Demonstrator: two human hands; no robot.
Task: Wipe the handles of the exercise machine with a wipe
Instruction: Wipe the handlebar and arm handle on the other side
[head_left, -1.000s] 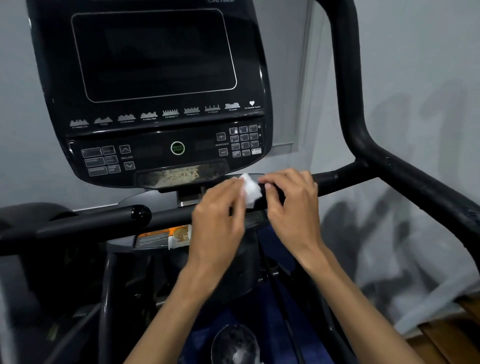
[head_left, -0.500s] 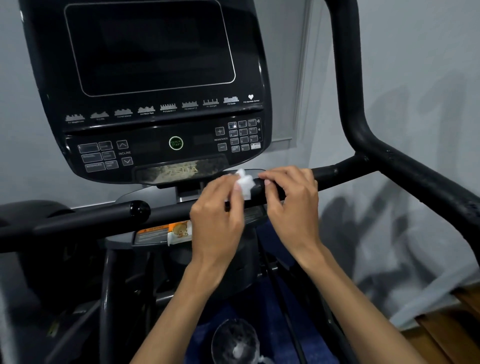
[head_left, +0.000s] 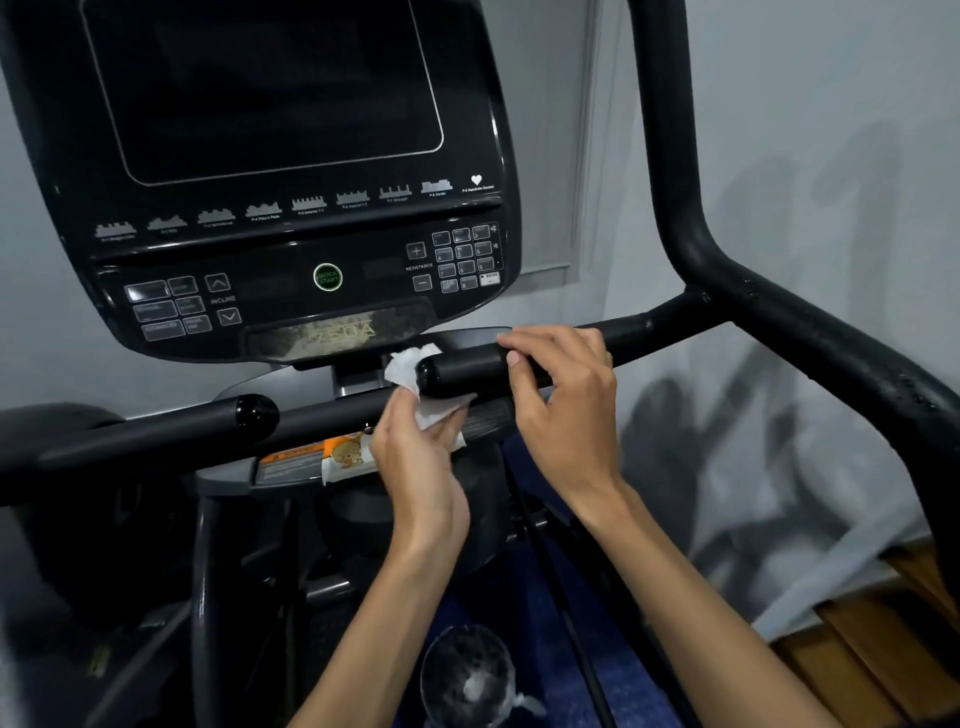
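A crumpled white wipe (head_left: 415, 384) hangs around the rounded tip of the black right handle (head_left: 467, 370). My left hand (head_left: 421, 467) pinches the wipe from below, just under the handle's tip. My right hand (head_left: 563, 395) is curled over the same handle a little to the right of the tip, fingers on top of the bar. The black left handle (head_left: 156, 431) ends in a glossy cap at centre left, and nothing touches it.
The black console (head_left: 291, 208) with dark screen and keypad rises right behind the handles. A thick black frame tube (head_left: 779, 322) runs up and down the right side. A small orange wipe packet (head_left: 345, 457) lies on the shelf below; a clear cup (head_left: 467, 675) sits lower down.
My left hand has dropped from the top of the handle to below its tip, pulling the wipe down with it. The handle's end, covered before, now shows. My right hand stays on the bar.
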